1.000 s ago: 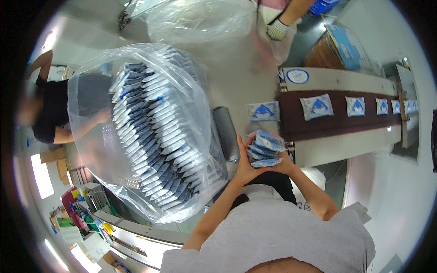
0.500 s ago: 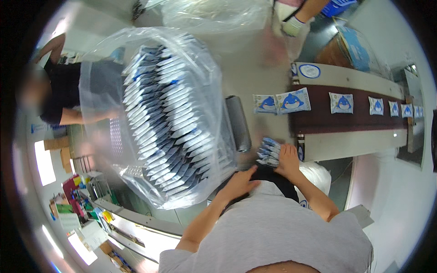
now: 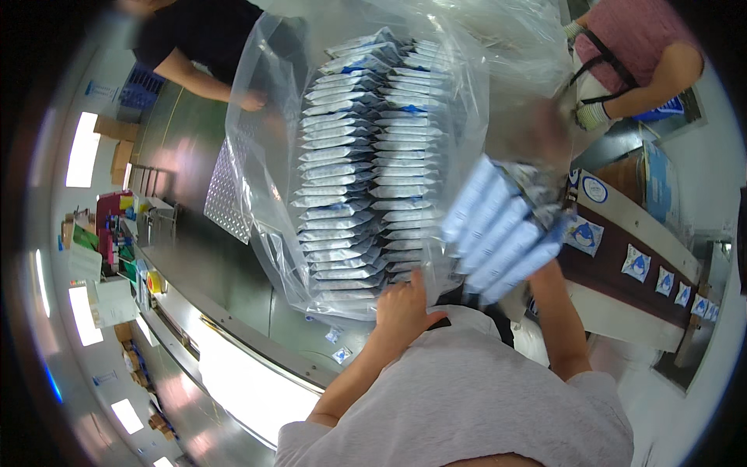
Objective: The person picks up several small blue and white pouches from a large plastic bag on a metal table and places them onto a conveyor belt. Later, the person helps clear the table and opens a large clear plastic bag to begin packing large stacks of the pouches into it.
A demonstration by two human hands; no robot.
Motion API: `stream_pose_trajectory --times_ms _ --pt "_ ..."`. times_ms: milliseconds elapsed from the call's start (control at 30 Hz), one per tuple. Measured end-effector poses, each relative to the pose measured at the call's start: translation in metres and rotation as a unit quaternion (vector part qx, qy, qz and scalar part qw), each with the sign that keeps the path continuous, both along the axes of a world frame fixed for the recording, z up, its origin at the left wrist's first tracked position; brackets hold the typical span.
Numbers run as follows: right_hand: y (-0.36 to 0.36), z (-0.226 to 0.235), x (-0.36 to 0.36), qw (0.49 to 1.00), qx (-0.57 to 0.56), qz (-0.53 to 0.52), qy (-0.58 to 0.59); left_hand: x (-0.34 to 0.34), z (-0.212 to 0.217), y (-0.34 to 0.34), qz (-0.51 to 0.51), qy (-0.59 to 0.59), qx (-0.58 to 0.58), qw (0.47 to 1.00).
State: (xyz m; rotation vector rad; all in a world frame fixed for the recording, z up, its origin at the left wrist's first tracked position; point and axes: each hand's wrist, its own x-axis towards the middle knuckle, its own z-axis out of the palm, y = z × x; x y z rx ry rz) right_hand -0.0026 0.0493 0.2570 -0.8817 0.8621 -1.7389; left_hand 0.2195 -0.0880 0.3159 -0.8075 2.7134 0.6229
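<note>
My right hand [image 3: 547, 271] is mostly hidden behind a blurred, fanned row of pale blue-and-white packets [image 3: 498, 233], which it holds up to the right of the bag. My left hand [image 3: 401, 311] rests at the near edge of a large clear plastic bag [image 3: 268, 257], index finger stretched forward and thumb apart. Inside the bag, two long columns of silvery packets [image 3: 334, 210] stand tightly packed, edges upward.
A dark conveyor belt [image 3: 615, 288] on the right carries single packets with a blue cartoon animal [image 3: 636, 263]. One co-worker's arm [image 3: 198, 82] reaches to the bag's far left; another co-worker's gloved hand [image 3: 593, 117] is at far right. Two small packets [image 3: 341, 355] lie below, left of my arm.
My right hand has lifted the packets from beside the belt's end and brought them up next to the bag. My left hand has moved onto the bag's near edge. The view has turned.
</note>
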Motion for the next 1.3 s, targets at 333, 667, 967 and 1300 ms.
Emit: stream_pose_trajectory --times_ms 333,667,967,1300 --pt "-0.104 0.058 0.072 0.687 0.134 0.035 0.713 0.021 -0.025 0.019 -0.187 0.231 -0.049 0.954" --pt "-0.094 0.005 0.143 0.555 0.174 0.046 0.812 0.024 0.028 -0.016 -0.284 0.168 0.097 0.939" --pt "-0.057 0.049 0.098 0.781 -0.020 -0.015 0.625 -0.054 -0.006 -0.065 -0.035 0.190 0.095 0.976" --pt "0.212 -0.067 -0.168 0.500 0.571 -0.131 0.638 -0.047 -0.041 -0.031 -0.181 0.146 0.096 0.968"
